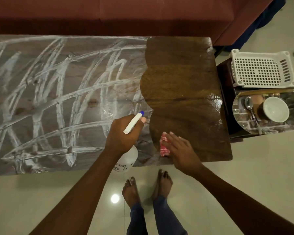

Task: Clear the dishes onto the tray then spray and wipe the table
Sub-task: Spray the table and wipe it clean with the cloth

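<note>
The long wooden table (185, 73) is dark and clean at its right end, while chalky white streaks cover the rest. My left hand (124, 133) grips a white spray bottle (128, 158) with a blue nozzle tip, held over the table's front edge. My right hand (180, 150) presses flat on a red-and-white checked cloth (163, 147) at the border between clean and streaked wood. To the right, a shiny tray (244, 122) carries a white cup (276, 109), a spoon (250, 107) and steel tumblers.
A white perforated plastic basket (261, 70) sits on a low dark stand behind the tray. A maroon sofa (126, 14) runs along the table's far side. My bare feet (148, 187) stand on the pale tiled floor by the table's front edge.
</note>
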